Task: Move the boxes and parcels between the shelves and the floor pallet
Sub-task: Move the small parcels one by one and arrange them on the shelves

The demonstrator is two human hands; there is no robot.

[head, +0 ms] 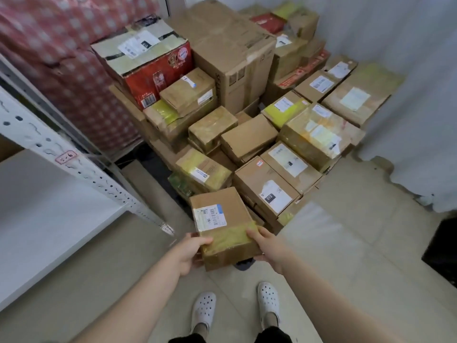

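I hold a small brown cardboard box [222, 222] with a white shipping label and a band of yellow tape, in front of me above the floor. My left hand [189, 253] grips its near left corner and my right hand [268, 247] grips its near right side, thumbs on top. Just beyond it lies a heap of several taped cardboard parcels [267, 189] stacked low on the floor. A large plain carton [230, 53] and a red printed carton [148, 63] stand at the back of the heap.
A white metal shelf unit [49, 194] with a perforated post and a small pink tag stands at my left. A red patterned cloth [61, 58] hangs behind it. A pale curtain [408, 107] borders the right. A dark object [442, 248] sits at the right edge. Tiled floor lies underfoot.
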